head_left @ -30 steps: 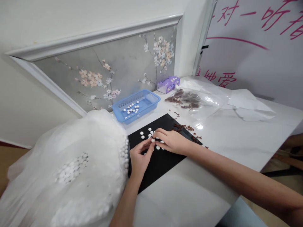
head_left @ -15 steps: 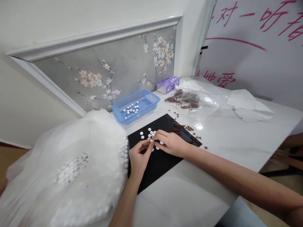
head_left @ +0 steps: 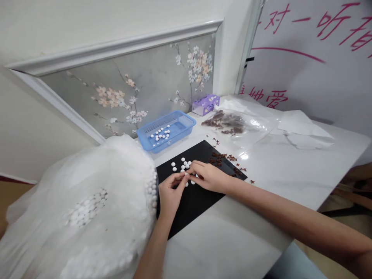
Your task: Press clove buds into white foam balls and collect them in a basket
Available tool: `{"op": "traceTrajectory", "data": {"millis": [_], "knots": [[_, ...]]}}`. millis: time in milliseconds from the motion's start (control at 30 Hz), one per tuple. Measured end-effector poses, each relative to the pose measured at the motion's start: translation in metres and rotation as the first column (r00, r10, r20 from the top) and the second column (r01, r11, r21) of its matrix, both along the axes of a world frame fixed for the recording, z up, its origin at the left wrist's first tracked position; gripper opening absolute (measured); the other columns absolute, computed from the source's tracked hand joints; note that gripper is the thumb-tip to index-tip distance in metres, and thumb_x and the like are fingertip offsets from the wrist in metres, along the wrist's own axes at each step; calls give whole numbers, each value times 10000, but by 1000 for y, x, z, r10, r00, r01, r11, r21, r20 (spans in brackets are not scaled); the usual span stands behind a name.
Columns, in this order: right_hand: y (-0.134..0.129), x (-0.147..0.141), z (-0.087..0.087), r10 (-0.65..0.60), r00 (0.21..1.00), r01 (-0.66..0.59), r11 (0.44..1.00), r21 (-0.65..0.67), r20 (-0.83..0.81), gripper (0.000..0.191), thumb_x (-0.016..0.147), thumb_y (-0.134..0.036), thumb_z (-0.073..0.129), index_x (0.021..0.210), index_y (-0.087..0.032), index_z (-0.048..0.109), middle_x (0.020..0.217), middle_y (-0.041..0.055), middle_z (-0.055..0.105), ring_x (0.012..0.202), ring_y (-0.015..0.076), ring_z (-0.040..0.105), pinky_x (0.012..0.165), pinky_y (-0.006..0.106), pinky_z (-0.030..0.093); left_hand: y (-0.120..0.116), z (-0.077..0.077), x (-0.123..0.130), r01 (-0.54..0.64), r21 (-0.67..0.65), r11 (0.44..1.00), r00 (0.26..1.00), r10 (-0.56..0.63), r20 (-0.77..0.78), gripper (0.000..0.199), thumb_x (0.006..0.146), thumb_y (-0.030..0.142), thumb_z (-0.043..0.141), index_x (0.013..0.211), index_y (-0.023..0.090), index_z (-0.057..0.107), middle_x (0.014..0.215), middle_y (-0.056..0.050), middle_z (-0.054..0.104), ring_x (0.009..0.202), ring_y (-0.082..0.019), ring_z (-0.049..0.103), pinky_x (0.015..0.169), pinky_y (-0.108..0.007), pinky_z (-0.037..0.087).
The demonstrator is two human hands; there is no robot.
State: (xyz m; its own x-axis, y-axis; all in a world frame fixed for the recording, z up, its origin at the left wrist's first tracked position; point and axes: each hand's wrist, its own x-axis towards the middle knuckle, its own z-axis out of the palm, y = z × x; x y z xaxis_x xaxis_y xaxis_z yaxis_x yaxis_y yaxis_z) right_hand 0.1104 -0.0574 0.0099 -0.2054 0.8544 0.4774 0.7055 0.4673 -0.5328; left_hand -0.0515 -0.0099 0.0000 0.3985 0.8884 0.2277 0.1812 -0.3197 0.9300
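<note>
From my head camera I looked down at my left hand point(head_left: 171, 193) and my right hand point(head_left: 209, 177), both over a flat black rectangular mat point(head_left: 197, 209) lying on a white marble-patterned table point(head_left: 255, 221). My left hand was curled, its fingertips point(head_left: 185, 179) drawn together in a pinch right by some small round white beads point(head_left: 183, 164). My right hand was half closed, its fingertips point(head_left: 192, 166) touching or just beside those of the left. I could not tell whether either hand gripped a bead, because my fingers hid that spot. The other beads lay loose on the mat around my fingers.

Left of the mat sat a bulging transparent plastic bag point(head_left: 95, 209) packed with similar white beads, and beyond it a blue plastic mesh basket point(head_left: 165, 130) held a small scatter of them. Farther on lay a transparent bag of dark reddish-brown dried bits point(head_left: 223, 123), with loose bits point(head_left: 223, 157) on the mat's far corner, near a purple floral tissue box point(head_left: 205, 105) whose label I could not read. Behind stood a grey panel painted with blossoms point(head_left: 128, 85) and a white board point(head_left: 308, 50) with pink lettering, where 对, 一, 听 and 爱 were legible.
</note>
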Motion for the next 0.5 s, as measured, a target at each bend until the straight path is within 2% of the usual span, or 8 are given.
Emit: {"op": "traceTrajectory", "data": {"millis": [200, 300, 400, 500], "knots": [[-1, -1, 2, 62, 998, -61, 997, -47, 17, 66, 868, -137, 429, 843, -180, 472, 799, 36, 502, 699, 146, 514, 591, 237, 424, 1, -2, 0, 6, -14, 1000, 1000, -6, -13, 170, 714, 297, 681, 826, 172, 708, 810, -43, 723, 737, -178, 674, 699, -262, 544], [-2, -3, 0, 17, 993, -25, 998, -65, -120, 25, 852, -164, 482, 863, -185, 472, 800, 13, 484, 617, 108, 483, 547, 217, 410, 0, 0, 0, 0, -25, 1000, 1000, -1, -2, 177, 713, 302, 679, 830, 174, 708, 826, -44, 723, 751, -181, 673, 696, -263, 543], [-1, -5, -3, -55, 962, 33, 996, -86, -267, 173, 819, -198, 547, 969, -191, 462, 823, -6, 479, 509, 63, 421, 497, 201, 398, 0, 3, 1, -14, -37, 999, 1000, 15, 16, 190, 717, 310, 672, 842, 170, 702, 836, -47, 722, 752, -182, 671, 685, -266, 542], [-1, -6, -5, -71, 956, 52, 996, -76, -286, 232, 806, -202, 565, 1014, -191, 461, 837, -3, 489, 500, 60, 415, 490, 201, 401, -2, 5, 1, -17, -49, 999, 999, 19, 28, 190, 718, 309, 672, 841, 166, 697, 832, -50, 719, 752, -183, 670, 690, -271, 540]]}}
